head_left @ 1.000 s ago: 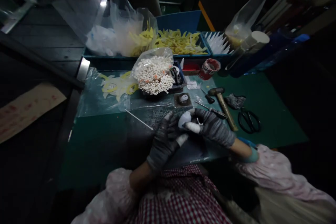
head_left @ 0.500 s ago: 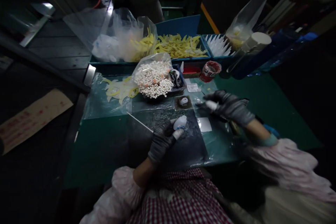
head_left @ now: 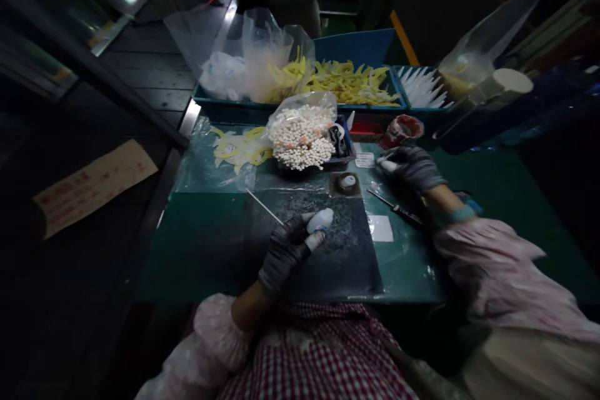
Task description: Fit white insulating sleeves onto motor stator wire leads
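My left hand, in a dark glove with a white-covered thumb tip, is closed around a small rounded white piece with a little blue on its underside. A thin white stick juts out to the left from the same hand. My right hand, also gloved, is over the table near a small printed label. Its fingers are curled together; what is between them cannot be made out. Below it lies a thin tool with a dark handle. Another small white piece sits on a dark square pad.
A bag of white-tipped sticks stands mid-table beside a small dark tray. Behind are a bin of yellow pieces, white pointed pieces and a red-and-white cup. A white card lies by the black mat.
The view has shifted, so the table appears further right. My right hand has moved away from me, off the dark-handled tool towards the label and cup. My left hand keeps its grip on the white piece.
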### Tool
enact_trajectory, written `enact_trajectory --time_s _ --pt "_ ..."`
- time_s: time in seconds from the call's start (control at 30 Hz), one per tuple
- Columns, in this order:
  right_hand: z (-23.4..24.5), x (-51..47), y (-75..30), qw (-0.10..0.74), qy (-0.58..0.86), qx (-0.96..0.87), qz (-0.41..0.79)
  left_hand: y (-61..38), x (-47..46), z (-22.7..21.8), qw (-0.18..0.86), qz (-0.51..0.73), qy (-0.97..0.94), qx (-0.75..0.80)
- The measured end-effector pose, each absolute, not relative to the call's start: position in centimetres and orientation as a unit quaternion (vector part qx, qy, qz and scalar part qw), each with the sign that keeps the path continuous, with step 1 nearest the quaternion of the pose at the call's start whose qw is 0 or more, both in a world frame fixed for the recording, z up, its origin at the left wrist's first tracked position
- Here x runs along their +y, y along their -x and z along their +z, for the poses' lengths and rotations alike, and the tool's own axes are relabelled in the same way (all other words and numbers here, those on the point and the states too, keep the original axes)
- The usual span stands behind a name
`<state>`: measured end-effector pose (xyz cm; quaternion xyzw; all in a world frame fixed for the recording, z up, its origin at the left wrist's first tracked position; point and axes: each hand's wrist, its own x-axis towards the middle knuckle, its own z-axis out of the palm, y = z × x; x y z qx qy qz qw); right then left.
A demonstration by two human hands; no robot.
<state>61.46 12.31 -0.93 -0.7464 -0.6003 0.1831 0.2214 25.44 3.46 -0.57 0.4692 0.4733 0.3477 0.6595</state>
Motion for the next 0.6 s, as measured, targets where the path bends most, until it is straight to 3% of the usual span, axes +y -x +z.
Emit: enact_trajectory --time_s 0.17,0.33,0.6 --pt "4.4 6.6 -55.2 0.361 0.626 -0.623 0.298 -25.4 3.5 0.4 0.636 0.355 -0.516 0.450" --pt "4.9 3.2 -48.9 0.386 0.558 -0.668 0.306 -25.1 3.2 0.9 0.644 0.367 -0.520 0.425" --pt "4.2 2.9 -47.5 0.359 0.521 -0.688 0.356 -23.1 2.7 1.0 0.629 0.366 -0.548 0.411"
